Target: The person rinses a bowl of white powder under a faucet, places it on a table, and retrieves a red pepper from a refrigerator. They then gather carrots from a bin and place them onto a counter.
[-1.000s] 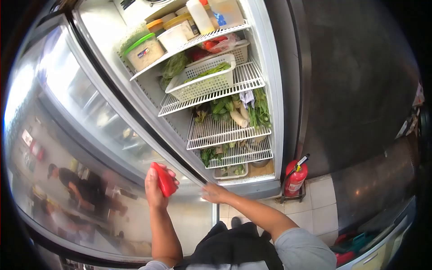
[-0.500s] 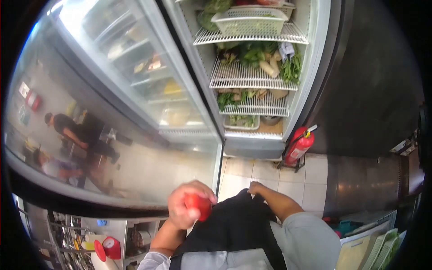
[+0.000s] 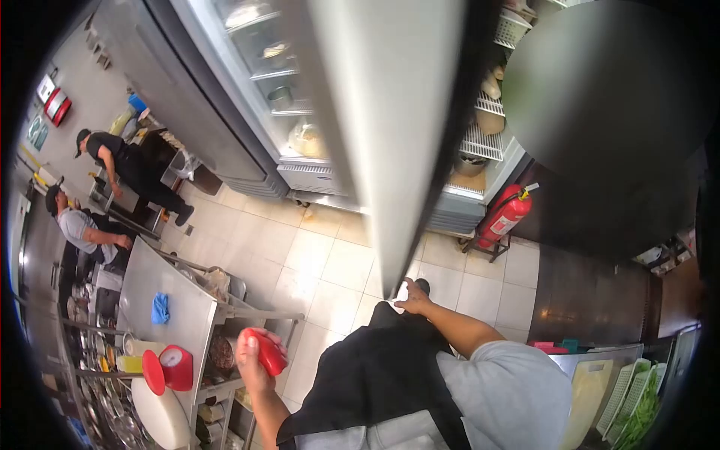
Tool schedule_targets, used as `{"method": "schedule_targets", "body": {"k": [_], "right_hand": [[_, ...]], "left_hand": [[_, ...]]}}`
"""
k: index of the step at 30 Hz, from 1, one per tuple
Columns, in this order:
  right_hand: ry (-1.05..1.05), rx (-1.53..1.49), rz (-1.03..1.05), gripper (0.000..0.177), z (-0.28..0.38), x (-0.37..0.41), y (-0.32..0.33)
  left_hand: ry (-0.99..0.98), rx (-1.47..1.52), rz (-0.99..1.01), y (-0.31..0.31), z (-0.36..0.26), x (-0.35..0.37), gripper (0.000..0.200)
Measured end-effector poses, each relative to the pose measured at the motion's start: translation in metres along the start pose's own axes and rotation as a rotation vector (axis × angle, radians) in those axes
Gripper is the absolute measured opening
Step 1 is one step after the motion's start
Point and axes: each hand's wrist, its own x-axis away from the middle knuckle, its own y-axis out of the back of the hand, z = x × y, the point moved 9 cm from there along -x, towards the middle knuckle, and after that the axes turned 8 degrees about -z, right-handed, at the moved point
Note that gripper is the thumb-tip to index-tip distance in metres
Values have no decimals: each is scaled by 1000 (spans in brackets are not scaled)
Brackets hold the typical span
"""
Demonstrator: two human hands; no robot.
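Observation:
My left hand (image 3: 255,361) is closed round a glossy red bell pepper (image 3: 271,355), held up at the left in front of a steel table. At the near end of the glass fridge door (image 3: 367,112), my right hand (image 3: 412,298) has its fingers wrapped on the door's edge. That door stands edge-on to me and partly open. Behind it, part of the fridge's wire shelves (image 3: 482,142) shows, with a white basket (image 3: 512,28) and some vegetables; the rest of the inside is hidden by the door.
A red fire extinguisher (image 3: 504,217) stands right of the fridge. On the left, a steel table (image 3: 154,277) bears a blue cloth (image 3: 160,308) and a red scale (image 3: 177,367). Two people work farther left. A cutting board (image 3: 589,401) and green baskets sit at lower right.
The fridge door has swung right, now covering much of the shelves. My right hand has come onto its edge. My left hand has moved left and down with the red bell pepper.

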Motion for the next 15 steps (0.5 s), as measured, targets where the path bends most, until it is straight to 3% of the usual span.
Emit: {"method": "schedule_targets", "body": {"k": [3, 4, 5, 6, 7, 8, 9, 10, 12, 15], "right_hand": [[81, -83, -128, 94, 8, 0, 8], [-92, -312, -118, 88, -13, -1, -1], [-52, -219, -194, 80, -83, -33, -28], [26, -155, 25, 74, -46, -16, -5], [-88, -400, -147, 62, 30, 36, 42], [215, 73, -332, 55, -25, 8, 40], [66, -499, -327, 61, -85, -14, 28], [101, -316, -661, 46, -87, -4, 53], [-39, -315, -538, 46, -93, 1, 58], [-69, -286, -366, 44, -54, -13, 39]], "left_hand": [[149, -20, -148, 46, 36, 10, 33], [173, -24, -159, 56, 46, 10, 31], [189, -16, -200, 67, 54, 9, 30], [191, -49, -192, 71, 54, 11, 33], [195, -78, -190, 74, 53, 9, 35], [200, -72, -193, 79, 58, 9, 35], [214, -79, -162, 83, 63, 7, 35], [240, -31, -175, 85, 71, 8, 35], [178, 12, -187, 91, 84, 7, 35], [243, 33, -269, 102, 88, 14, 36]]}}
